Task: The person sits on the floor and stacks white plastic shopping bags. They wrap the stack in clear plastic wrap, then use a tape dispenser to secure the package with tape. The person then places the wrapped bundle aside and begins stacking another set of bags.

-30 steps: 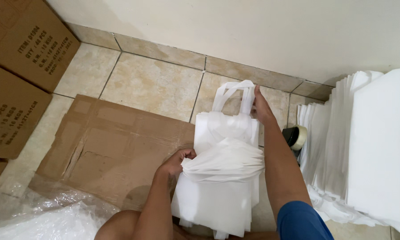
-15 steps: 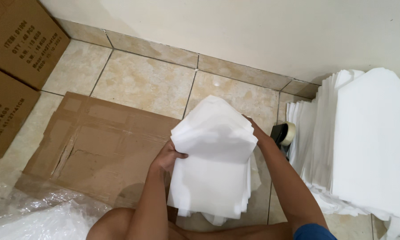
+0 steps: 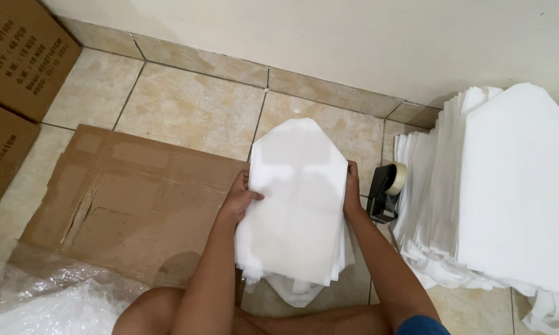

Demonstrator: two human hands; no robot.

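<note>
I hold a stack of white flat bags [image 3: 295, 205] over the tiled floor, bottoms pointing away from me. My left hand [image 3: 241, 197] grips the stack's left edge, thumb on top. On the right edge sits my right hand [image 3: 352, 189], fingers curled around the side. The handles hang down at the near end, mostly hidden under the stack.
A flattened cardboard sheet [image 3: 124, 205] lies to the left. Brown cartons [image 3: 18, 68] stand at the far left. A tall pile of white bags [image 3: 496, 198] fills the right side, with a tape dispenser [image 3: 386, 189] beside it. Clear plastic wrap [image 3: 37, 301] lies near left.
The bags were lying with handles away and my right hand on the handles. The stack has been flipped over, and both hands now clasp its sides.
</note>
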